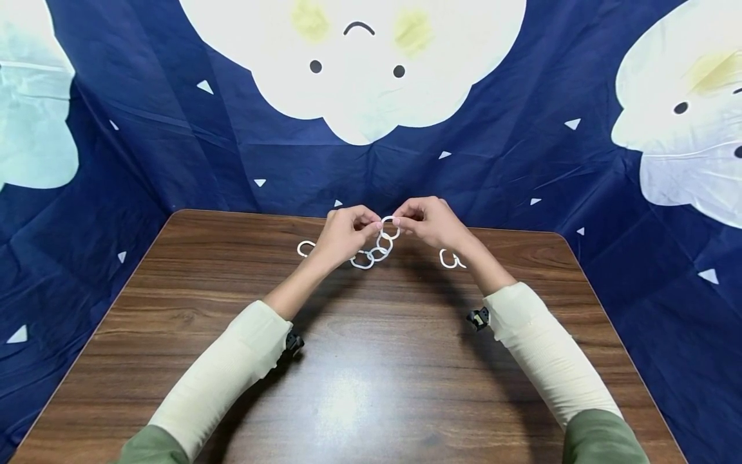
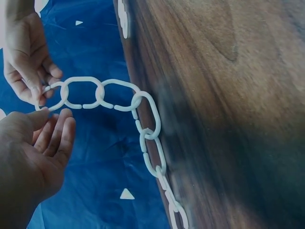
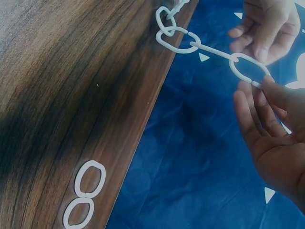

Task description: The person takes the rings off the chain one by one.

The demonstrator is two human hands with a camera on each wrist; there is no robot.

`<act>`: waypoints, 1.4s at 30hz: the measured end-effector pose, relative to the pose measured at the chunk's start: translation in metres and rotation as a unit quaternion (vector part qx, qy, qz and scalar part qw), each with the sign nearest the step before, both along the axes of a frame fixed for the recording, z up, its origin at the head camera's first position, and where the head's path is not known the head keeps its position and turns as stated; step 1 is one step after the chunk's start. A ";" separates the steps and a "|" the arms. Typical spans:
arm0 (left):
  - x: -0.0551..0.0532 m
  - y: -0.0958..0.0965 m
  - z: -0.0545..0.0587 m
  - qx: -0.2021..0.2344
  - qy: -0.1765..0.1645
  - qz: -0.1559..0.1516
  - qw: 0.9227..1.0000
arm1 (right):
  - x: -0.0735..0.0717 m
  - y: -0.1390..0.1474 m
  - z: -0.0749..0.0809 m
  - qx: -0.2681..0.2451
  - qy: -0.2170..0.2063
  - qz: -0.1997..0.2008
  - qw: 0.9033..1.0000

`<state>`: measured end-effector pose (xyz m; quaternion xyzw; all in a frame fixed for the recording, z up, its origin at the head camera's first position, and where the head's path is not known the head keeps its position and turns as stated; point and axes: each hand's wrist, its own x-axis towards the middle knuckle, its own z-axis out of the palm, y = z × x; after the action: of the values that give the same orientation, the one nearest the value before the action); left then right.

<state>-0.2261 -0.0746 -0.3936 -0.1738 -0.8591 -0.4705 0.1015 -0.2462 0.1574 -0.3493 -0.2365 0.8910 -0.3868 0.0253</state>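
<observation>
Nearest, green sleeves (image 1: 603, 441) show at the lower edge of the head view, with cream sleeve coverings (image 1: 217, 380) running along both forearms from there. A small black device (image 1: 294, 343) sits at each wrist. Beneath the arms spreads the brown wood-grain surface (image 1: 406, 361), a bright reflection on its middle.

Farther on, a pair of white links (image 3: 86, 195) lies near the far edge, the two touching, beside the right forearm. A single white ring shape (image 1: 299, 249) shows just left of the left hand (image 1: 344, 236), partly hidden by it.

Between the hands, near that same far edge, is a chain of white links (image 2: 137, 101). Its uppermost link (image 1: 390, 218) is raised, pinched by the left hand's fingers on one side and by those of the right hand (image 1: 435, 221) on the other; the rest slopes down leftward.

Behind the surface hangs dark blue fabric (image 1: 504, 151) with white triangles and pale clouds (image 1: 362, 96).
</observation>
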 end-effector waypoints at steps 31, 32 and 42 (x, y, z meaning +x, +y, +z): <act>0.009 0.026 -0.019 -0.104 -0.014 0.024 0.994 | 0.000 0.003 -0.004 -0.011 -0.020 -0.006 1.000; 0.009 0.026 -0.019 -0.108 -0.015 0.024 0.994 | 0.000 0.003 -0.004 -0.012 -0.020 -0.007 1.000; 0.006 0.023 -0.020 -0.112 -0.016 0.011 0.994 | -0.001 0.005 -0.007 -0.015 -0.028 -0.013 0.999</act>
<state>-0.2198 -0.0518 -0.4137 -0.1672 -0.9098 -0.3730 0.0725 -0.2467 0.1621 -0.3559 -0.2143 0.8870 -0.4068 0.0418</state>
